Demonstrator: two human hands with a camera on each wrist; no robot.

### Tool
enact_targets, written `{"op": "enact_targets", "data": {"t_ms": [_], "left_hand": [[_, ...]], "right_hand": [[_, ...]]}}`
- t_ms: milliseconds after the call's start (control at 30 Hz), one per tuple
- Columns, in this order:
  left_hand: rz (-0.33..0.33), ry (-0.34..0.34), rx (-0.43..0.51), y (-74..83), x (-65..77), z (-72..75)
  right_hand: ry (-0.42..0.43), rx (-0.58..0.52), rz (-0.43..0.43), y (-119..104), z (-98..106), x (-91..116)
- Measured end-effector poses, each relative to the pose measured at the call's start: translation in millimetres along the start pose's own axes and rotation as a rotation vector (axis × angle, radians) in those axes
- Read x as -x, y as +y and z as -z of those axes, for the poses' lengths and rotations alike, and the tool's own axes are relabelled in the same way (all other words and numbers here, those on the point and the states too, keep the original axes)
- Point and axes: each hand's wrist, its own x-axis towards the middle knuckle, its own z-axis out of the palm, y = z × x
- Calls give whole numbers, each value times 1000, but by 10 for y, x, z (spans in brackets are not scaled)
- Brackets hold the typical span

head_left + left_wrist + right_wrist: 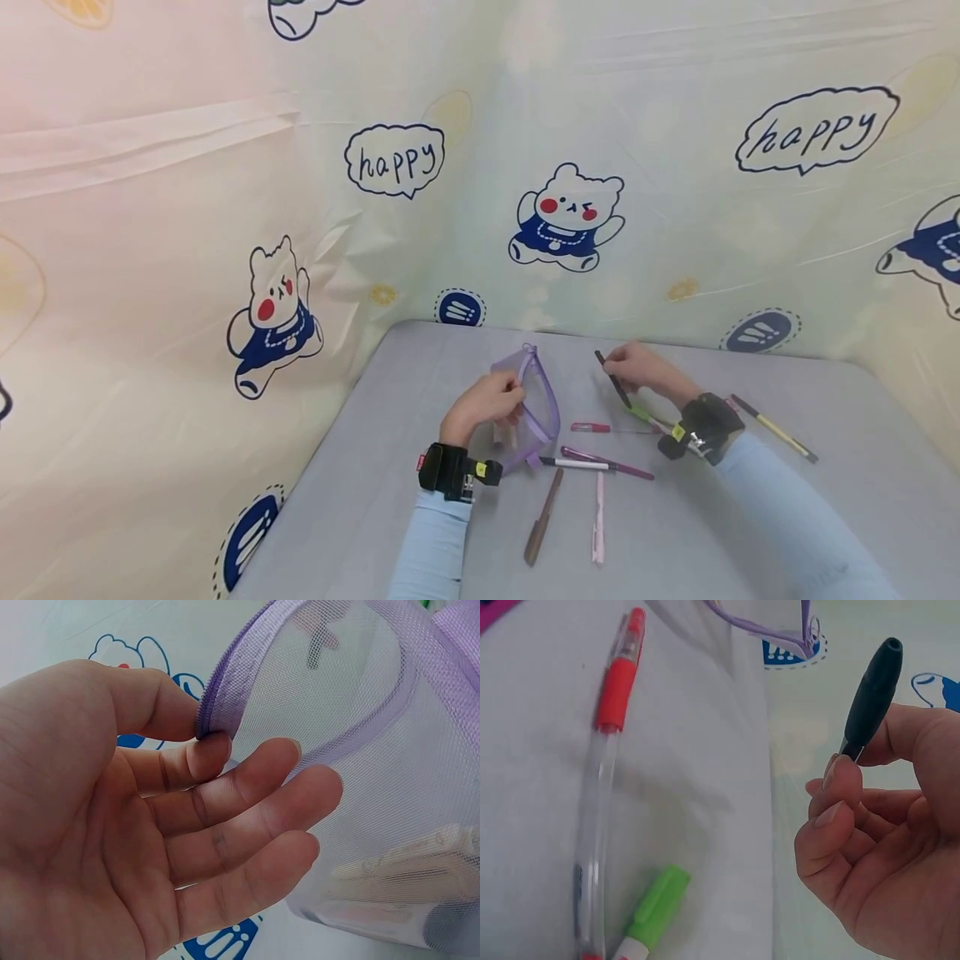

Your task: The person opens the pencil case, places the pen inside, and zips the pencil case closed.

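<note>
My left hand (491, 400) pinches the zippered edge of a purple mesh pencil pouch (360, 750) between thumb and index finger, the other fingers loosely extended. The pouch's mouth gapes, and pale items (409, 866) show through the mesh at its bottom. To the right, my right hand (647, 368) pinches a dark pen (874, 694) between thumb and fingertips, held up at a slant. Below that hand lie a green-capped marker (658, 907) and a clear pen with a red cap (615, 694).
In front of the pouch lie a white pen with a dark end (585, 464), a purple pen (622, 468), a brown pen (542, 521) and a pink pen (597, 525). A yellow and black pencil-like stick (776, 429) lies right of the right wrist. A patterned curtain (637, 100) hangs behind the table.
</note>
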Motion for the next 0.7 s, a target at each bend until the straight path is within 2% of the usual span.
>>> {"op": "enact_targets", "data": {"t_ms": [367, 700], "left_hand": [[-8, -8, 6, 6, 17, 16], [-22, 7, -5, -30, -13, 4]], "right_hand": [[-36, -17, 48, -193, -164, 18], [-89, -27, 171, -433, -331, 24]]}}
